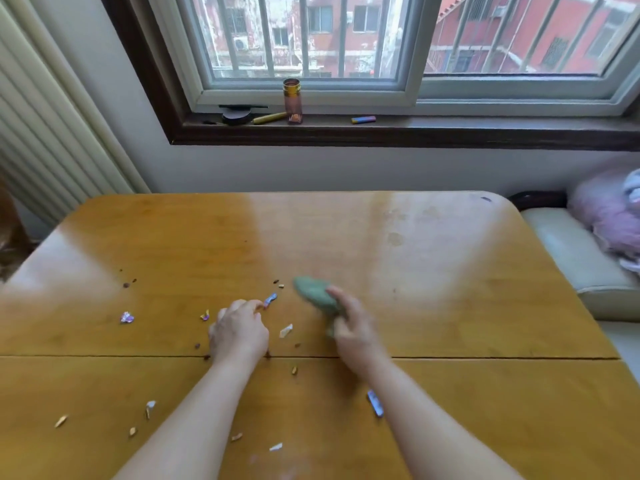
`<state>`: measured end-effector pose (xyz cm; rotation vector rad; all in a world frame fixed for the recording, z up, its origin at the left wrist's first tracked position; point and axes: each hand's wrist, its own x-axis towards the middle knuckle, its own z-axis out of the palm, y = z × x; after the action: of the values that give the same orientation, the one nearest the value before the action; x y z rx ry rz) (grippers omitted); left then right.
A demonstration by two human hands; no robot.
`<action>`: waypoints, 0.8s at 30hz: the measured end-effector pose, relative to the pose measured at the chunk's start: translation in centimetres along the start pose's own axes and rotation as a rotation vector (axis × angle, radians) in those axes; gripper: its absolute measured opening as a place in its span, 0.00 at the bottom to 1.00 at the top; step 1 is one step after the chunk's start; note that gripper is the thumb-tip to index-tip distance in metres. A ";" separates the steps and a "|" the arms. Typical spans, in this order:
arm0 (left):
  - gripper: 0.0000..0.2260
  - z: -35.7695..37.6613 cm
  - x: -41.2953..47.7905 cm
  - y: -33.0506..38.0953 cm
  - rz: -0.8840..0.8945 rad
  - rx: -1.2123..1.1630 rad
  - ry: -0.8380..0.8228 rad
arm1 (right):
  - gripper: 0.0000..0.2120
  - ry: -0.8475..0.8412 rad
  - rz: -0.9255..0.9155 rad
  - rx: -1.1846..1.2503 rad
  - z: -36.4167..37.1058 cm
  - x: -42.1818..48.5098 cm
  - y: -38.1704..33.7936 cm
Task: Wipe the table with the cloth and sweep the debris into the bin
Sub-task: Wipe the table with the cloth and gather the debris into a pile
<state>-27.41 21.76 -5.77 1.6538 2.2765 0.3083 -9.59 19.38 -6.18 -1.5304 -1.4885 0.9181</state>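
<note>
Head-cam view, looking down on a yellow-brown wooden table (450, 271) under a barred window. Two bare forearms were seen reaching in from 6 o'clock.

The R hand (353, 329) was closed round a bunched green cloth (313, 294), approx. mid-frame and motion-blurred. The cloth stuck out of the fist toward 11 o'clock, w/ its long axis run 11-to-5. Whether its free end was touching the tabletop couldn't be told thru the blur.

The L hand (239, 332) was set knuckles-up at 9 o'clock of the cloth, near it but apart. Its fingers were curled, w/ the tips at a blue-purple wrapper (270, 301). Whether the wrapper was pinched or only touched couldn't be told.

Debris was spread mostly from 7 to 10 o'clock of the cloth:
- a foil scrap (127, 317) well off at 9
- a white scrap (286, 330) btwn the hands
- brown crumbs around the L hand
- paler bits (61, 421) toward the near edge at 7–8

One more blue wrapper (375, 404) lay at 5 o'clock, just beside the R forearm.

No bin was in view, so its direction couldn't be given.

Judged: the next stroke would need to be led toward 9, since most debris lay on that side. The L hand was the nearer to it. The cloth hand would have to cross over.

On the sill at 12, an amber bottle (292, 100) and a yellow pen (270, 117) were seen.
</note>
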 end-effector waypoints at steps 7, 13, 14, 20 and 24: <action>0.15 0.3 -2.6 -1.8 -0.032 0.010 -0.043 | 0.26 0.211 0.235 -0.373 -9.5 -6.2 7.0; 0.15 0.7 -5.6 -2.4 0.020 0.019 -0.055 | 0.28 0.065 0.023 -0.304 2.9 -11.2 3.8; 0.15 0.7 -6.0 -2.5 0.030 0.018 -0.046 | 0.27 0.008 0.002 -0.282 4.7 -11.2 2.8; 0.15 -0.5 -7.7 -3.6 0.095 0.023 -0.024 | 0.26 0.156 0.062 -0.005 1.9 -11.0 -1.4; 0.15 -1.0 -8.2 -4.1 0.110 0.017 -0.040 | 0.27 0.428 0.183 -0.216 -8.1 -14.2 2.7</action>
<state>-29.02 12.72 -5.26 1.7811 2.1693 0.2796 -1.75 4.74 -5.64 -1.9042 -1.1790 0.4935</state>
